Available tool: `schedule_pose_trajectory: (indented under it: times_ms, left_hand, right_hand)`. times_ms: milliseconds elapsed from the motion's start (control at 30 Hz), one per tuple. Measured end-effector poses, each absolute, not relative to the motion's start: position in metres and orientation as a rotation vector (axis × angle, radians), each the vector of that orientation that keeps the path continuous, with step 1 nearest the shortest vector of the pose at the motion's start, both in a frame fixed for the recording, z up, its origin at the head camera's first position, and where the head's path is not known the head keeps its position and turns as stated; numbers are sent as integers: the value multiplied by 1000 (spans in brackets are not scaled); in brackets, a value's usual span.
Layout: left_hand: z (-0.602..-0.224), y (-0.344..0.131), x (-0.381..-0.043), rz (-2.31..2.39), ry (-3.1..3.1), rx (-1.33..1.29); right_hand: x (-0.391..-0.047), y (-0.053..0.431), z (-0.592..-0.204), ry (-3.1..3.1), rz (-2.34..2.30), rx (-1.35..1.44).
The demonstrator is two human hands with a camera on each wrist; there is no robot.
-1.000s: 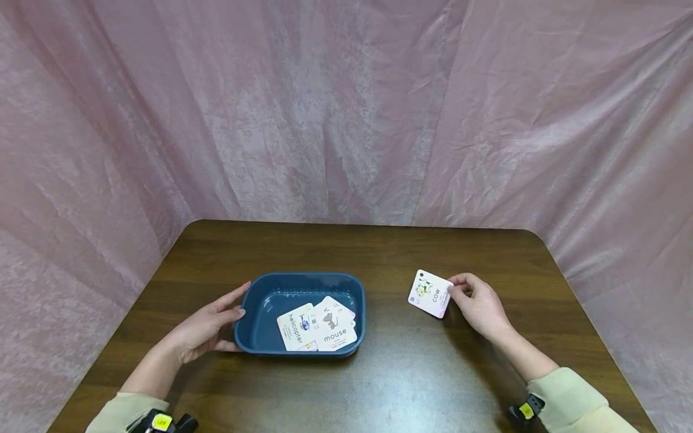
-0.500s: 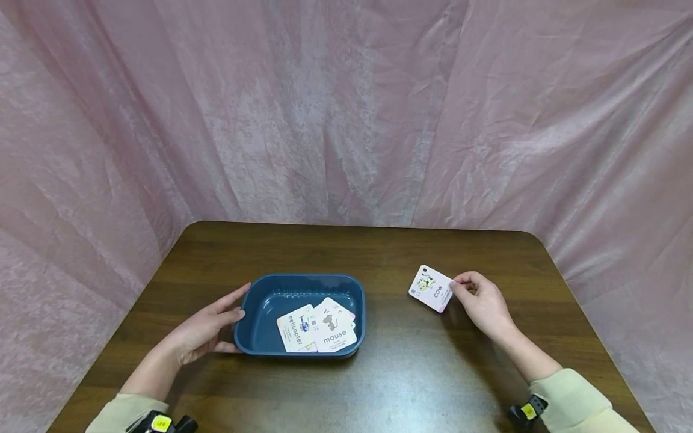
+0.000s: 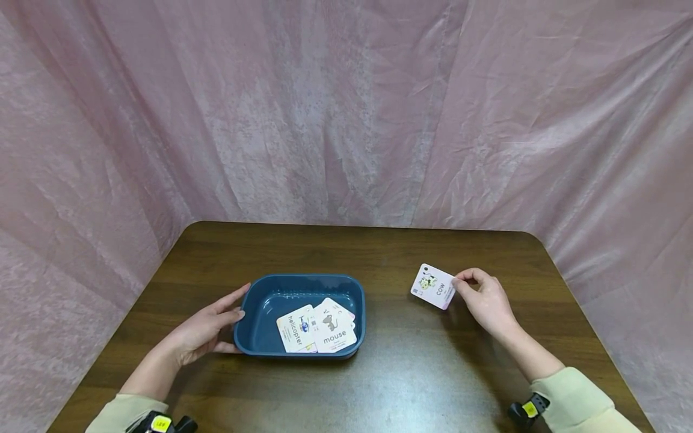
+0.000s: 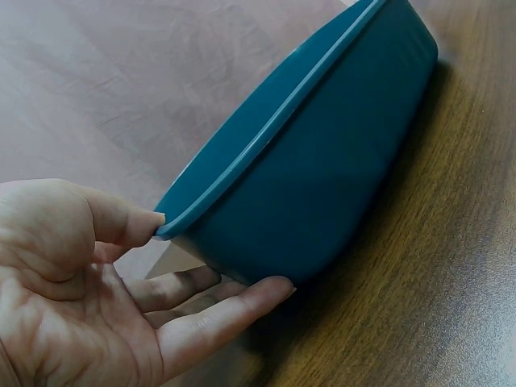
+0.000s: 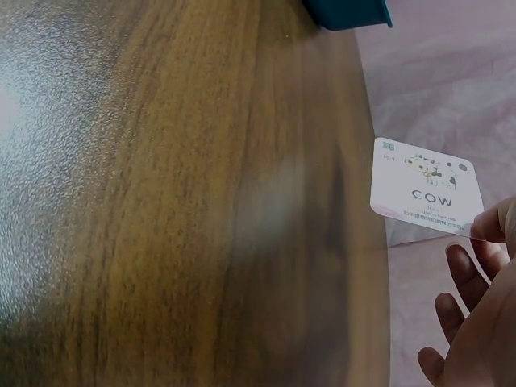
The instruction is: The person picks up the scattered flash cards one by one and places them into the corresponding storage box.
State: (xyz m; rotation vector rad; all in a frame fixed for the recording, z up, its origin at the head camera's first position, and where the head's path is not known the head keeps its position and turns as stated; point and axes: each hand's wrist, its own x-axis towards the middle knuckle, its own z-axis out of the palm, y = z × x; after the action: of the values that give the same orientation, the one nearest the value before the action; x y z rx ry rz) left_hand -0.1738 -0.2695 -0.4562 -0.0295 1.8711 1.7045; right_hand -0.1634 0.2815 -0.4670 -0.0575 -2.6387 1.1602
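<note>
A blue plastic bin (image 3: 346, 284) stands left of the middle of the table, with several picture cards in it. On top lie the helicopter card (image 3: 295, 328) and the mouse card (image 3: 334, 329). My left hand (image 3: 203, 331) holds the bin's left end. In the left wrist view, its thumb (image 4: 129, 224) is on the rim and the other fingers reach along the lower outer wall. Right of the bin, my right hand (image 3: 487, 300) pinches a cow card (image 3: 432, 286) by one edge, picture side up. The right wrist view shows the cow card (image 5: 427, 189) between thumb and fingertips.
The brown wooden table (image 3: 379, 391) has rounded far corners. Pink curtains (image 3: 346, 120) hang behind it and at both sides. Wrist cameras (image 3: 525, 412) are strapped at both cuffs. In the right wrist view, a corner of the bin (image 5: 351, 12) shows at the top.
The cow card has turned a little and shifted slightly right and away from me along with my right hand. My left hand and the bin have stayed put.
</note>
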Motion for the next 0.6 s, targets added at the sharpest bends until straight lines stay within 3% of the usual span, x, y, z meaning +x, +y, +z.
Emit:
schedule_pose_trajectory:
  times_ms: [600]
  left_hand:
    - [-456,-269,-175,1699,1872,-32]
  right_hand:
    - [-166,282,-451,-2602,1195,-57]
